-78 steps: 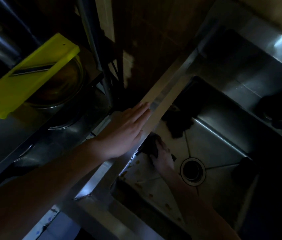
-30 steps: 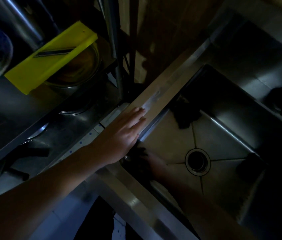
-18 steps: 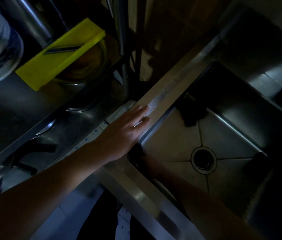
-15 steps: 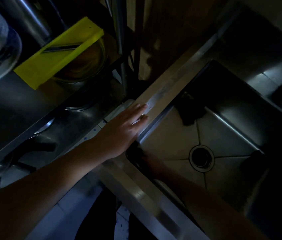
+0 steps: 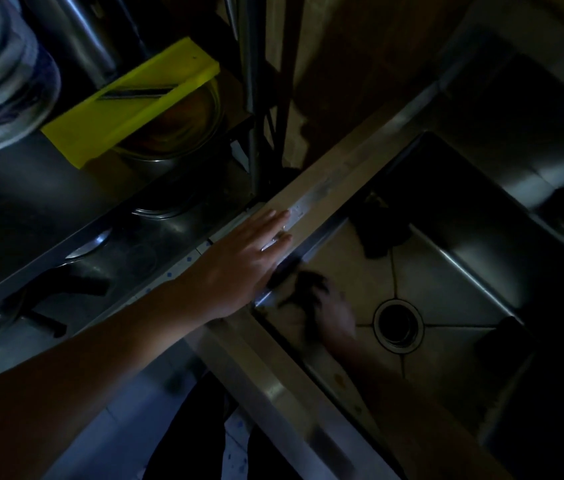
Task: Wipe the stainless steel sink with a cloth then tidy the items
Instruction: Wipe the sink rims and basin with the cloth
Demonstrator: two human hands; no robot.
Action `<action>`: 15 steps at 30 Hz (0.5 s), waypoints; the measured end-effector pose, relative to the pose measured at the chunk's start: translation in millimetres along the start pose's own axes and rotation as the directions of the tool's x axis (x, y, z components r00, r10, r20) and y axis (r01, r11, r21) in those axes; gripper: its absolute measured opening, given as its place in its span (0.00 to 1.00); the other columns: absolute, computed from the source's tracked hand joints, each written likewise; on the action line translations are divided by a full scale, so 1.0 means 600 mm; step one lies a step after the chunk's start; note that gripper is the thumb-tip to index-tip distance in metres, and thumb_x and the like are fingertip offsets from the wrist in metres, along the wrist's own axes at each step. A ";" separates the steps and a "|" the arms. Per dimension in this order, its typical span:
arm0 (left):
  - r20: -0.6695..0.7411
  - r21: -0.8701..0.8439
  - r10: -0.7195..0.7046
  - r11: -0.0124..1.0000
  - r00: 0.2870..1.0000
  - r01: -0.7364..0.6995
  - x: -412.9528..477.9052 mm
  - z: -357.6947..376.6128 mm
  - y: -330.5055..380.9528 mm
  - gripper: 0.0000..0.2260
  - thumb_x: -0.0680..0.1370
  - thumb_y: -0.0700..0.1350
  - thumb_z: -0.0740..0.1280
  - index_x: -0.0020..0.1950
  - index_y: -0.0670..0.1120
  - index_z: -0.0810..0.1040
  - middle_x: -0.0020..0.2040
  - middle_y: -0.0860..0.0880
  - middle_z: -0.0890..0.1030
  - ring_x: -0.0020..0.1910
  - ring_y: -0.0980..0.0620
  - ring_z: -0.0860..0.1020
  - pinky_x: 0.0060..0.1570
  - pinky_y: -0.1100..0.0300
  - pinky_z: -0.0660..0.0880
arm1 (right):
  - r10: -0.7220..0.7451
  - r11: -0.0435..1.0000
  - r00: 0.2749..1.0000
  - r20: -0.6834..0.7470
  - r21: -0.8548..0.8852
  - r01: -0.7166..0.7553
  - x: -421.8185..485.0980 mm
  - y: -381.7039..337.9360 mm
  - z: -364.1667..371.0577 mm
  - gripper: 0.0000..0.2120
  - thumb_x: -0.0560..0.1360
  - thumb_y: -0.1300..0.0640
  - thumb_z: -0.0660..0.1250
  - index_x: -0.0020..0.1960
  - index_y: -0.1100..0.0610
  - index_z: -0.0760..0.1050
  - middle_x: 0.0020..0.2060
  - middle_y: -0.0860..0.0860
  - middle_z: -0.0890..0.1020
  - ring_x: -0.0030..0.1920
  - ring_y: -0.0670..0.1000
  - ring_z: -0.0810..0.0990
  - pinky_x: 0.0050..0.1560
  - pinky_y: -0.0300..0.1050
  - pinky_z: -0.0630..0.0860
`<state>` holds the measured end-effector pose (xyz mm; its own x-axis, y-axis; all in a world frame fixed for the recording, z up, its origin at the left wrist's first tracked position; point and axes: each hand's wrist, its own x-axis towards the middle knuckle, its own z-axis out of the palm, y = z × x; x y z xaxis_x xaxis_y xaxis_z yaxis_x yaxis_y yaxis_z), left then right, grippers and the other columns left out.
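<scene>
Steel shelf (image 5: 48, 216) carries a bowl (image 5: 173, 133).

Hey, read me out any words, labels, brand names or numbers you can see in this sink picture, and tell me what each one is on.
None can be read.
Sink rim: a small pale mark just beyond the left hand, too blurred and dim to read.
Yellow slicer, blue-patterned bowls: no lettering shows.

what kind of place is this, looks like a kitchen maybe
Most likely a kitchen, dimly lit. A stainless steel sink with a round drain is being wiped by the right hand with a dark cloth, and a shelf alongside holds a yellow slicer over a metal bowl.
</scene>
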<state>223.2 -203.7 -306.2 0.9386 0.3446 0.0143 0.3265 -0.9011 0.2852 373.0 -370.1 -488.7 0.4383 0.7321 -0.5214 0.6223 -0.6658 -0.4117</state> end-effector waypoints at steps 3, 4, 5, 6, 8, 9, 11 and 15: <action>0.037 0.042 -0.053 0.998 0.998 0.052 -0.015 0.012 0.005 0.20 0.79 0.44 0.59 0.70 0.44 0.64 0.76 0.42 0.58 0.75 0.45 0.56 0.70 0.52 0.58 | 0.279 0.932 0.924 -0.261 0.307 -0.194 0.058 -0.021 -0.035 0.17 0.78 0.59 0.59 0.66 0.56 0.73 0.67 0.56 0.74 0.64 0.58 0.75 0.63 0.49 0.72; 0.041 0.075 -0.065 0.995 0.997 0.062 -0.021 0.013 0.009 0.20 0.79 0.46 0.58 0.70 0.44 0.64 0.75 0.42 0.60 0.74 0.44 0.57 0.70 0.51 0.59 | 0.295 0.916 0.922 -0.251 0.348 -0.198 0.072 -0.025 -0.043 0.18 0.78 0.59 0.60 0.67 0.57 0.73 0.67 0.57 0.74 0.65 0.59 0.74 0.65 0.50 0.72; 0.043 0.115 -0.069 0.991 0.997 0.063 -0.029 0.012 0.014 0.19 0.78 0.46 0.58 0.68 0.44 0.65 0.74 0.41 0.62 0.73 0.43 0.60 0.69 0.50 0.61 | 0.283 0.917 0.936 -0.209 0.346 -0.200 0.079 -0.026 -0.045 0.18 0.78 0.59 0.60 0.68 0.58 0.72 0.68 0.58 0.73 0.66 0.59 0.73 0.66 0.50 0.70; 0.040 0.153 -0.071 0.986 0.997 0.064 -0.036 0.011 0.021 0.19 0.76 0.46 0.59 0.67 0.43 0.67 0.72 0.40 0.66 0.71 0.41 0.64 0.67 0.48 0.62 | 0.228 0.938 0.961 -0.158 0.299 -0.174 0.079 -0.031 -0.044 0.19 0.78 0.58 0.60 0.69 0.58 0.70 0.69 0.58 0.71 0.68 0.59 0.71 0.68 0.50 0.69; 0.013 0.227 -0.077 0.971 0.997 0.072 -0.053 0.012 0.033 0.21 0.74 0.46 0.62 0.65 0.41 0.70 0.70 0.38 0.69 0.69 0.40 0.67 0.66 0.47 0.59 | 0.012 0.992 0.996 -0.086 0.125 -0.001 0.072 -0.041 -0.041 0.21 0.77 0.59 0.61 0.70 0.58 0.69 0.70 0.57 0.69 0.69 0.57 0.69 0.68 0.48 0.67; -0.002 0.251 -0.084 0.965 0.996 0.082 -0.062 0.014 0.038 0.21 0.74 0.46 0.64 0.66 0.40 0.71 0.70 0.37 0.69 0.69 0.40 0.67 0.67 0.46 0.56 | -0.118 0.993 0.992 -0.033 0.003 0.118 0.069 -0.043 -0.037 0.21 0.76 0.58 0.63 0.69 0.58 0.69 0.70 0.57 0.69 0.69 0.56 0.69 0.67 0.47 0.68; -0.024 0.226 -0.115 0.967 0.993 0.118 -0.077 0.018 0.050 0.23 0.74 0.44 0.66 0.67 0.38 0.71 0.70 0.37 0.67 0.71 0.39 0.64 0.69 0.46 0.52 | -0.292 0.936 0.949 0.115 -0.171 0.309 0.056 -0.044 -0.023 0.23 0.74 0.58 0.66 0.68 0.57 0.71 0.67 0.58 0.71 0.66 0.58 0.70 0.63 0.50 0.70; -0.085 0.132 -0.184 0.972 0.979 0.194 -0.104 0.020 0.091 0.23 0.70 0.40 0.73 0.63 0.37 0.75 0.67 0.36 0.71 0.67 0.37 0.70 0.62 0.42 0.68 | -0.389 0.880 0.849 0.358 -0.127 0.457 0.012 -0.054 0.008 0.19 0.79 0.62 0.61 0.69 0.62 0.69 0.68 0.62 0.71 0.67 0.60 0.71 0.65 0.48 0.63</action>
<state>184.0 -277.5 -303.0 0.8498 0.5254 0.0426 0.5142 -0.8439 0.1531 352.9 -344.2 -482.5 -0.1020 0.8286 -0.5504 0.8306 -0.2335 -0.5055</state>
